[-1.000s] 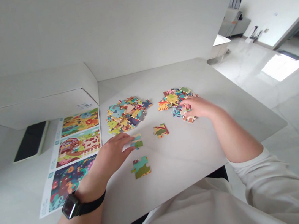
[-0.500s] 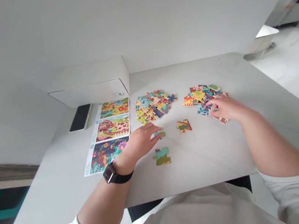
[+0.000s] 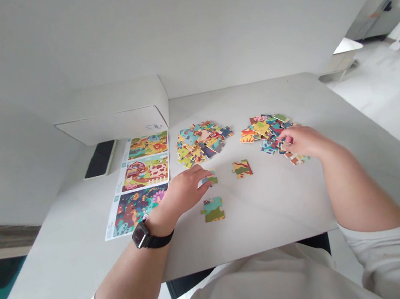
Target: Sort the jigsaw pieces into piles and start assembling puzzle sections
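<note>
My left hand (image 3: 187,189) rests on the table with its thumb and fingers closed around the left side of a small green-and-blue puzzle piece (image 3: 212,178). Just below it lies a larger teal-and-green puzzle piece (image 3: 214,210). To the right is a yellow-and-green puzzle piece (image 3: 242,168) with a dark red edge. My right hand (image 3: 301,142) is at the right pile of puzzle pieces (image 3: 263,128), thumb and curled fingers drawn together over its front edge. Whatever is between those fingertips is hidden. Another puzzle pile (image 3: 202,141) lies beyond my left hand.
A sheet with three colourful pictures (image 3: 146,173) lies at the left, partly under my left forearm. Behind it are a black-screened phone (image 3: 100,159) and a white box (image 3: 111,126) against the wall. The white table (image 3: 266,220) ends just before my body.
The view has shifted slightly, so things on the table appear a little further left. My right fingers have moved slightly at the pile; my left hand stays at the same piece.
</note>
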{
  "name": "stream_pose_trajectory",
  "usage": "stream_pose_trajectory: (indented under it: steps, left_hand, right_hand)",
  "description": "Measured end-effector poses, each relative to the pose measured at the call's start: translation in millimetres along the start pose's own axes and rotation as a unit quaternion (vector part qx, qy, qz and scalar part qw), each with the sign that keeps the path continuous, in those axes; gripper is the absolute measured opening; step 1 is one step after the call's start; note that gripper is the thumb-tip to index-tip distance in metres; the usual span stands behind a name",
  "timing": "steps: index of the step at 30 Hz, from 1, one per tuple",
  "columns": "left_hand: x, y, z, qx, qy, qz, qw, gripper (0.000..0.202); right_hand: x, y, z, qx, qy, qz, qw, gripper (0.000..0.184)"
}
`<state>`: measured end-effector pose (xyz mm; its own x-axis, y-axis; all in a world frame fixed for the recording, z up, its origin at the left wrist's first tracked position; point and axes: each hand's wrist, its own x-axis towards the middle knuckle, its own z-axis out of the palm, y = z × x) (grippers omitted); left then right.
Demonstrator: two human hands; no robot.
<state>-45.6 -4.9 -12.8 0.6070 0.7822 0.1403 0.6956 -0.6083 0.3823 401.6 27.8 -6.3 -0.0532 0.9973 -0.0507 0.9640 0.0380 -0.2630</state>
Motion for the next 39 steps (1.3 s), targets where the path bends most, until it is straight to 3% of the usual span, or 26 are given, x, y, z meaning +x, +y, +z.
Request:
stream_pose_trajectory:
  steps: [9, 16, 27, 34, 39]
  left_hand:
    - [1.2, -4.7, 0.4, -0.005, -0.007, 0.009, 1.000, 0.027]
    - [2.1, -6.8, 0.4, -0.005, -0.009, 0.015, 1.000, 0.032]
    - [2.2, -8.9, 1.3, 0.007, -0.008, 0.024, 1.000, 0.034]
    - [1.3, -12.9, 3.1, 0.010, -0.003, 0.024, 1.000, 0.033]
    - [1.1, -16.8, 6.3, 0.017, 0.000, 0.024, 1.000, 0.034]
  right_hand:
    - [-2.6, 1.1, -14.8, -0.037, 0.018, 0.052, 0.998, 0.023]
    - [-0.5, 4.8, -21.9, -0.063, 0.042, 0.134, 0.988, 0.042]
    - [1.0, 22.5, -26.7, -0.089, 0.001, 0.210, 0.974, 0.050]
    - [1.9, 47.7, -34.4, 0.063, 0.041, 0.239, 0.968, 0.043]
    - [2.6, 69.6, -36.5, 0.201, 0.090, 0.285, 0.933, 0.030]
